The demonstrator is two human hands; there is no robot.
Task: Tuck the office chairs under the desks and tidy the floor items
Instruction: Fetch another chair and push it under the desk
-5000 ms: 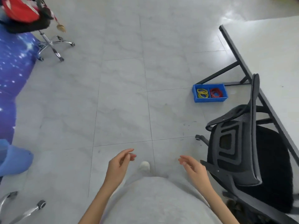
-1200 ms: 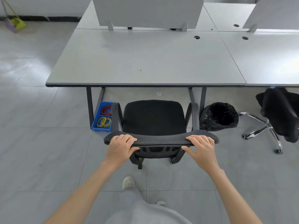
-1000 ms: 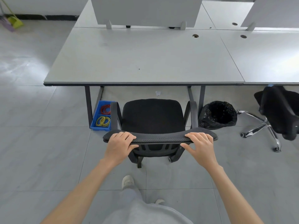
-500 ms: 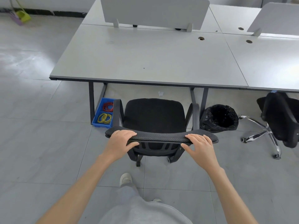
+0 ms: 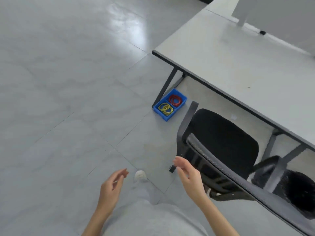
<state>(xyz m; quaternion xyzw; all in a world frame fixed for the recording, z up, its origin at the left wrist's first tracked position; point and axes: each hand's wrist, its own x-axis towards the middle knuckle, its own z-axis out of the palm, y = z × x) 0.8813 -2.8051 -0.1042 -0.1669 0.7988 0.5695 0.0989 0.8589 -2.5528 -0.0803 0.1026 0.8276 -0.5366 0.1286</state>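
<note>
A black office chair (image 5: 221, 138) stands at the grey desk (image 5: 238, 65), its seat partly under the desk's front edge and its backrest toward me. My left hand (image 5: 111, 188) and my right hand (image 5: 188, 176) hang free in front of me, fingers relaxed and holding nothing. The right hand is just left of the chair's backrest, not touching it. A blue bin (image 5: 169, 104) with red and yellow rings sits on the floor by the desk leg.
A black-lined waste bin (image 5: 300, 193) stands under the desk at the far right. Grey floor tiles spread out to the left. My white shoe (image 5: 140, 175) shows between my hands. A divider panel (image 5: 272, 16) rises at the desk's back.
Both hands have let go of the chair's backrest and dropped in front of me. My view has swung left, so the chair and desk now lie to the right.
</note>
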